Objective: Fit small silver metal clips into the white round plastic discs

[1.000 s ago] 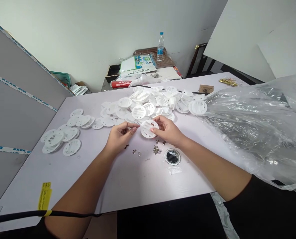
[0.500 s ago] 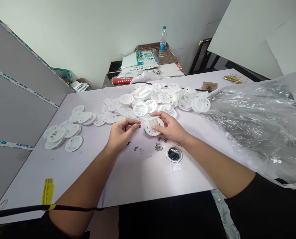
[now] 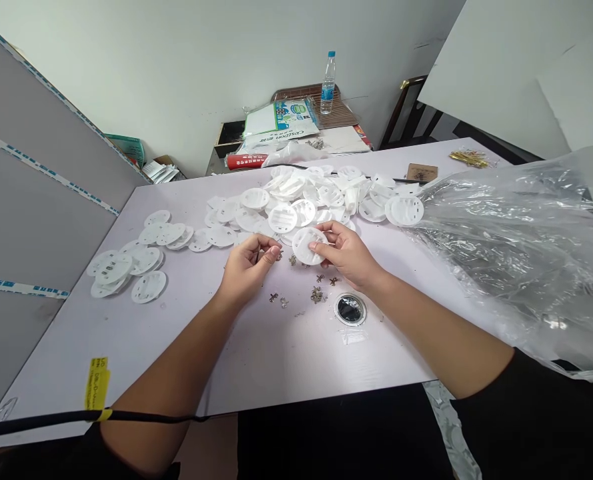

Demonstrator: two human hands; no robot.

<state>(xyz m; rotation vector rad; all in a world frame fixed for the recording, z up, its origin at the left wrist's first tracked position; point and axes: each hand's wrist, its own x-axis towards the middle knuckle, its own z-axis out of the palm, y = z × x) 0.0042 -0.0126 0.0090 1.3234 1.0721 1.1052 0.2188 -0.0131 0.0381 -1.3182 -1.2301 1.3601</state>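
My right hand (image 3: pixel 349 253) grips a round white plastic disc (image 3: pixel 304 245) by its right edge, thumb on its face. The disc has raised ribs and is tilted above the table. Just left of it, my left hand (image 3: pixel 250 263) is closed in a pinch, thumb against forefinger. A small metal piece (image 3: pixel 279 255) shows at those fingertips; its exact shape is too small to make out. Below the hands lie several small metal fittings (image 3: pixel 317 294) in a loose cluster. Behind the hands spreads a heap of similar white discs (image 3: pixel 281 219).
More discs (image 3: pixel 149 287) lie at the left. A dark round piece with a pale rim (image 3: pixel 350 309) is set near the right forearm. A clear plastic bag (image 3: pixel 501 247) covers the right side. A black cable (image 3: pixel 51 421) crosses the front left; a water bottle (image 3: pixel 328 87) stands behind.
The white disc in my right hand has turned and risen slightly. My left hand keeps its pinch, almost in the same place.
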